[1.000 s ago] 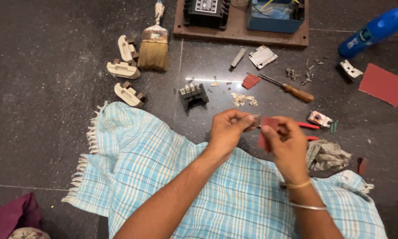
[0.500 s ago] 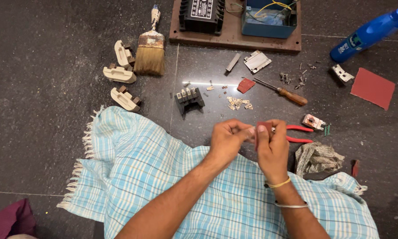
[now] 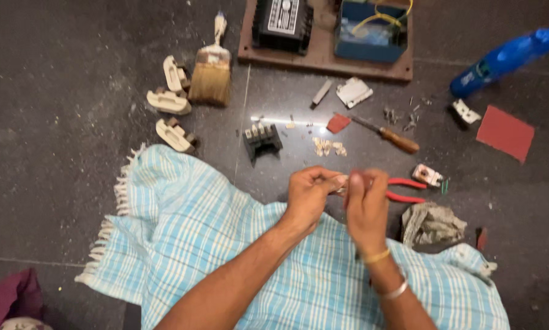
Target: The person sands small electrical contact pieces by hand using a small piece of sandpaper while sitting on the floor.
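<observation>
Both hands drew closer vs. earlier: left hand (image 3: 308, 194) & right hand (image 3: 366, 205) pinch a small part (image 3: 341, 183) between fingertips. Held over lap, pliers (image 3: 406, 189) on floor (image 3: 54, 110) just beside for reach.

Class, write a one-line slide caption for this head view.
Both hands, left hand and right hand, pinch a small part above a checked cloth.

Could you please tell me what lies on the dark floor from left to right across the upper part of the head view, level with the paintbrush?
Cream-coloured plastic fuse carriers → wide paintbrush with tan bristles → small grey metal bar → white crumpled plate piece → wooden-handled screwdriver → blue plastic bottle
</observation>
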